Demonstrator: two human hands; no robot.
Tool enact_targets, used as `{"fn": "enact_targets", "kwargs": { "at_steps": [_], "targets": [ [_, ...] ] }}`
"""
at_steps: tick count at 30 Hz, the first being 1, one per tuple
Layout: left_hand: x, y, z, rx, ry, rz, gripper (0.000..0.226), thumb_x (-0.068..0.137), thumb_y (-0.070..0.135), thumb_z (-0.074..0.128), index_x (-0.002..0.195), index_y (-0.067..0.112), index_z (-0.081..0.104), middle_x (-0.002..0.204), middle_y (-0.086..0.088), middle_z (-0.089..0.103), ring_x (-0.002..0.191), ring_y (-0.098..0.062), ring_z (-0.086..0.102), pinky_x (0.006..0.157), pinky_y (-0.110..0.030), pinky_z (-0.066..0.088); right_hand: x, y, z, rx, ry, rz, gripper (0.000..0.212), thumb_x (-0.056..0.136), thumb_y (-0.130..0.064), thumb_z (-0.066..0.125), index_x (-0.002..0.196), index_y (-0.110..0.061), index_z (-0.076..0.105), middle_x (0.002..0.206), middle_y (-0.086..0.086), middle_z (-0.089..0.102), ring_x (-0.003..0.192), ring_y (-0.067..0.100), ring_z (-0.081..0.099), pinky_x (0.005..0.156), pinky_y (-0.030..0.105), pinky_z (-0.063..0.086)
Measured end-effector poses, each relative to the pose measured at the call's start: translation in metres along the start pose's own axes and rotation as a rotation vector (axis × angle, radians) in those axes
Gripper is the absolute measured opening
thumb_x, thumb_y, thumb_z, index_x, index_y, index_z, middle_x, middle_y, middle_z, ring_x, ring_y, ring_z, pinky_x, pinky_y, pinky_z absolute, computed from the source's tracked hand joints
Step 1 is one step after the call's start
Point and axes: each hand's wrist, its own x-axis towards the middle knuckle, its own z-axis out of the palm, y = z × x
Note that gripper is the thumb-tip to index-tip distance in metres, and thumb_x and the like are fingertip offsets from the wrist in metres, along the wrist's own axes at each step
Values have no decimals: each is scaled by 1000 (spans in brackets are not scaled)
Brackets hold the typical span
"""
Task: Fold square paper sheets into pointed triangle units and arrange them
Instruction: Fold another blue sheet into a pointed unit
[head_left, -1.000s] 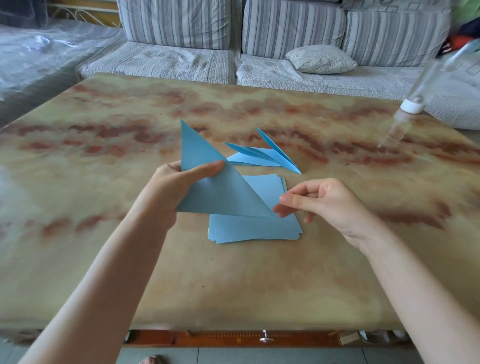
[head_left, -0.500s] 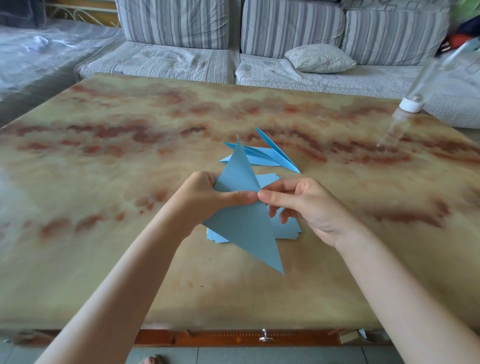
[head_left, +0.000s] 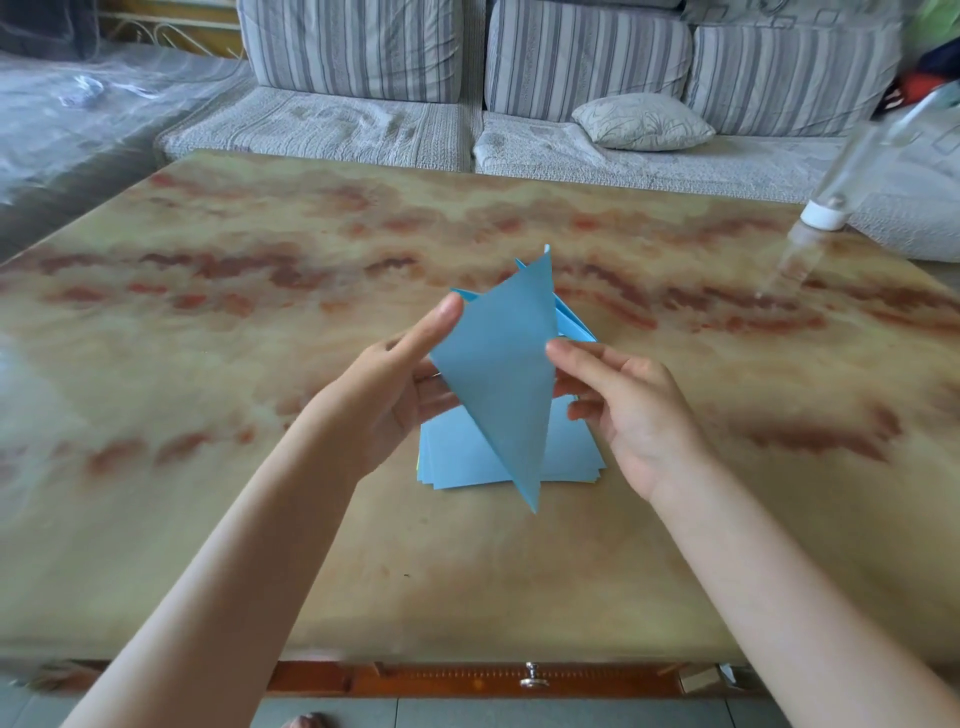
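A drawer knob (head_left: 531, 675) sat under the near edge of the marbled table (head_left: 260, 519). Toward the middle a stack of blue sheets (head_left: 457, 457) lay flat, partly hidden by the folded triangle (head_left: 498, 374) held above it, smooth and crisp, long tip pointing down. The left hand (head_left: 384, 384) pinched its left edge, thumb in front and fingers behind. The right hand (head_left: 634, 410) pinched the right edge likewise. Just beyond, folded blue units (head_left: 571, 325) peeked out. Wide tabletop ran to both side edges. A clear bottle (head_left: 823, 215) stood near the far right corner. A sofa (head_left: 363, 119) with a cushion (head_left: 641, 122) lay past the far edge.
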Motion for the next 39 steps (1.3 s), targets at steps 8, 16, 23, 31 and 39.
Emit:
{"fn": "enact_targets", "kwargs": {
  "at_steps": [8, 16, 23, 31, 39],
  "targets": [
    [-5, -27, 34, -25, 174, 1, 39, 64, 33, 77, 100, 17, 72, 95, -2, 75, 91, -14, 71, 88, -33, 53, -7, 8, 20, 136, 223, 10, 5, 82, -21, 74, 83, -18, 71, 78, -8, 69, 72, 4, 62, 65, 19, 47],
    [-2, -33, 38, -40, 347, 57, 20, 73, 14, 81, 90, 12, 72, 82, -4, 75, 80, -17, 71, 85, -34, 57, -12, 13, 30, 167, 238, 7, 3, 81, -13, 74, 82, -11, 72, 78, 0, 71, 73, 7, 65, 68, 19, 51],
    [-2, -37, 39, 25, 369, 21, 26, 72, 19, 81, 95, 12, 73, 86, -4, 76, 84, -17, 72, 79, -30, 55, -6, 13, 30, 253, 243, 71, 2, 80, -7, 73, 80, -8, 71, 80, 3, 71, 68, 11, 66, 75, 30, 55],
    [-7, -30, 38, 21, 285, -25, 17, 76, 14, 78, 90, 13, 71, 79, -2, 76, 75, -9, 72, 56, -15, 50, 7, 1, 20, 283, 259, 55, 6, 79, -8, 75, 77, -10, 70, 76, 1, 71, 67, 12, 67, 58, 20, 52],
    [-7, -31, 36, 84, 279, -49, 13, 75, 16, 79, 85, 13, 72, 78, -1, 76, 74, -9, 71, 64, -22, 53, 21, -2, 12, 353, 285, 85, 11, 80, -8, 74, 90, -7, 70, 90, 8, 71, 69, 13, 65, 63, 21, 54]
  ]
}}
